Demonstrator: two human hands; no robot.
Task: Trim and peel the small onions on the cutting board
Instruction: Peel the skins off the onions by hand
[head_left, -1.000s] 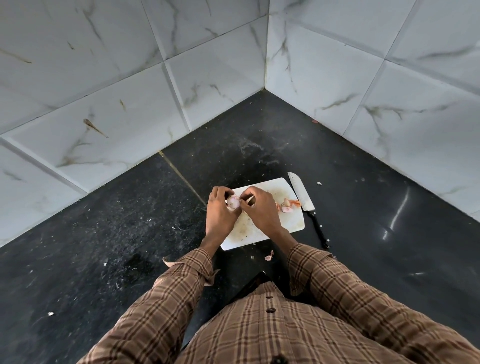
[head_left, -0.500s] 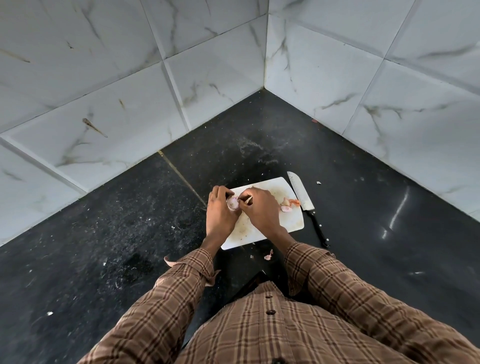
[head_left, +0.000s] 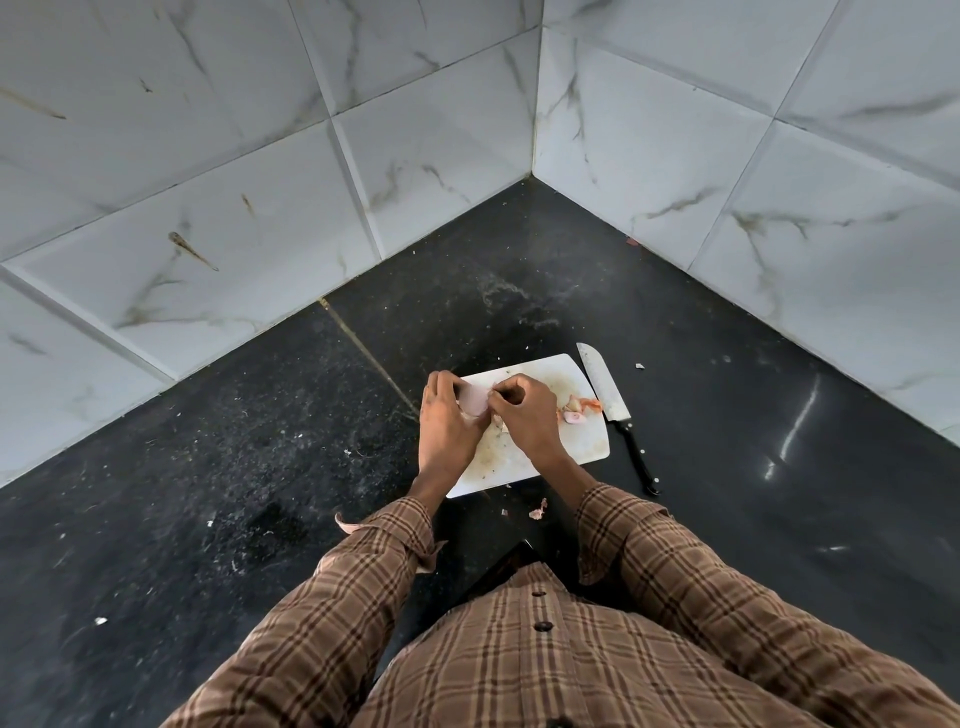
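A small pale pink onion (head_left: 474, 401) is held over the white cutting board (head_left: 584, 447). My left hand (head_left: 447, 431) cups it from the left, fingers curled around it. My right hand (head_left: 524, 415) pinches at the onion's right side with thumb and fingertips. Onion pieces and orange-pink skins (head_left: 579, 409) lie on the board's right part.
A knife (head_left: 613, 410) with a black handle lies on the black counter just right of the board, blade pointing away from me. Skin scraps (head_left: 537, 512) lie on the counter near the board's front edge. White marbled tile walls meet in a corner behind.
Both hands stay over the board on the onion. The right fingers have shifted slightly along the onion's skin; more of the pale onion shows between the hands.
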